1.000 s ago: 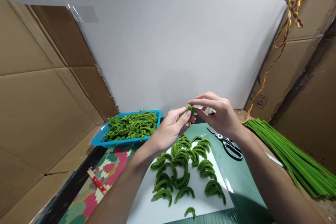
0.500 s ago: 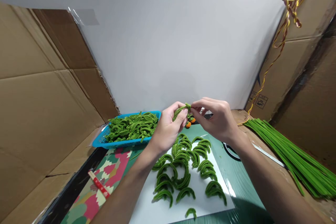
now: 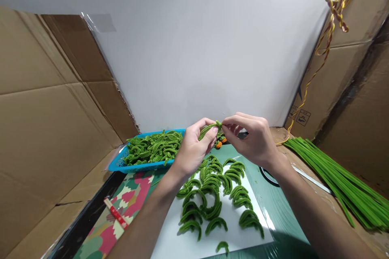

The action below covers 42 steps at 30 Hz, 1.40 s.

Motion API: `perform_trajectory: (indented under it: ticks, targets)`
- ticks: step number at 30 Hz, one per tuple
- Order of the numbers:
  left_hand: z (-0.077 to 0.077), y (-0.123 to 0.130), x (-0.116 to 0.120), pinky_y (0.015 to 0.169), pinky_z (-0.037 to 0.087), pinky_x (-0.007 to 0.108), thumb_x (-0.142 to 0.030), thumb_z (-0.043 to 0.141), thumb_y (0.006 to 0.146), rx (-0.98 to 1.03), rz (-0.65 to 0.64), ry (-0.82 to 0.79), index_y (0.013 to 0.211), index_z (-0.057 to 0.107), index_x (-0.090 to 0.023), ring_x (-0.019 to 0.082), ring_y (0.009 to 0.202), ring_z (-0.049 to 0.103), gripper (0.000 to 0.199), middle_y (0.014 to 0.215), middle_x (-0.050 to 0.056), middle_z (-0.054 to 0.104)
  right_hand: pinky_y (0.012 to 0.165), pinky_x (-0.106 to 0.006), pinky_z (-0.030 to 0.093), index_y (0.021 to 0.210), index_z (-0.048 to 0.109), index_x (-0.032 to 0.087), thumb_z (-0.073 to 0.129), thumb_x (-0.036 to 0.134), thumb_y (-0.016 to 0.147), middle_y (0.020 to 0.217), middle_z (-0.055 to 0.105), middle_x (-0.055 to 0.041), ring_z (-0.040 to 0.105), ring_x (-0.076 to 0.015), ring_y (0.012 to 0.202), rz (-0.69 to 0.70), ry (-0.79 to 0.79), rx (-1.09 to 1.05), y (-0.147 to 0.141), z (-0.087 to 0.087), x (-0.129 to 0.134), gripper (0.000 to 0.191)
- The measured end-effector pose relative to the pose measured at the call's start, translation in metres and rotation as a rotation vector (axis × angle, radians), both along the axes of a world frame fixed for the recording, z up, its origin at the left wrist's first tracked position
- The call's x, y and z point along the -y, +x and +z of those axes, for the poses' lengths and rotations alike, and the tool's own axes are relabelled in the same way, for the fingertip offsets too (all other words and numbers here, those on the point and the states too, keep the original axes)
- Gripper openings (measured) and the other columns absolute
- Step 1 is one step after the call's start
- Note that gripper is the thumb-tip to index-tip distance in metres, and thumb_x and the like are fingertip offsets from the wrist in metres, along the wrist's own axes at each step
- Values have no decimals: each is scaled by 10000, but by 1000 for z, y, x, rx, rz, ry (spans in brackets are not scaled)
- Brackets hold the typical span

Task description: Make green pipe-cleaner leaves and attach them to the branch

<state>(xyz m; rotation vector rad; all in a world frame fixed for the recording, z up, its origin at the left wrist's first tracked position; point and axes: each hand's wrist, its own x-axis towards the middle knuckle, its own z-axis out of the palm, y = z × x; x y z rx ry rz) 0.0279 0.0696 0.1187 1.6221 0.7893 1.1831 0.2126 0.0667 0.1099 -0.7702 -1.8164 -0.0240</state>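
Note:
Between both hands, above the back of the work surface, is a bent green pipe cleaner piece [image 3: 208,128]. My left hand [image 3: 196,141] is closed around its curved length, thumb on top. With thumb and fingertips, my right hand [image 3: 251,135] pinches the knotted-looking end. Below them, several curved green pipe cleaner pieces [image 3: 216,223] lie in clusters on a white sheet [image 3: 170,234]. Small orange pieces [image 3: 219,145] show just behind and under the hands, partly hidden.
A blue basket [image 3: 136,168] heaped with twisted green pieces stands at left. On the right lie straight green pipe cleaners [image 3: 337,182], scissors [image 3: 269,176] partly behind my forearm, and a metal strip [image 3: 313,179]. A red-and-white packet [image 3: 117,213] lies front left. Cardboard walls [image 3: 54,121] flank both sides.
The hands keep nearly the same grip on the green piece. The whole view has shifted very slightly; nothing else visibly moved.

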Motion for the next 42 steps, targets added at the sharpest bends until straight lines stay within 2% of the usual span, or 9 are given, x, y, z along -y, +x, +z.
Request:
perform_trajectory:
  ticks: [9,15,20,28,36,42]
  targets:
    - [2,-1,1,425,254,202,-511,742,957,25,-78,-53,950,586,-216,67,457,310,334,580,-92,385,619,-282,569,949,760,242,676,207,961,804,732,1,677,-140,675,5,-1,-9,3,2,1,92]
    - [3,-2,1,427,298,182,-426,736,974,19,-97,-27,942,606,-212,65,474,337,252,585,-82,446,597,-271,574,981,775,247,677,190,968,823,743,1,689,-139,683,-3,0,-26,3,3,1,114]
    - [3,-4,1,427,353,182,-387,691,1011,-30,-79,15,972,623,-210,67,466,383,194,589,-75,493,613,-268,581,988,769,232,681,173,970,836,748,3,683,-126,667,8,3,-25,3,3,1,107]
    - [3,-1,5,470,456,194,-372,652,1042,-19,24,127,937,608,-204,73,486,506,203,652,-64,546,627,-268,563,945,754,206,682,158,970,787,737,8,668,-119,650,35,-10,-25,-3,2,4,90]
    - [2,-2,4,437,431,176,-379,673,1035,-4,-9,110,966,619,-203,68,468,503,197,648,-66,566,618,-265,555,904,739,191,679,181,970,765,721,7,657,-115,637,48,7,-32,-2,4,5,90]
    - [1,3,8,448,441,172,-405,670,1042,-30,22,183,982,620,-197,63,489,515,223,682,-61,562,599,-263,523,848,731,181,675,213,994,722,713,6,627,-106,605,33,34,-53,-3,4,7,159]
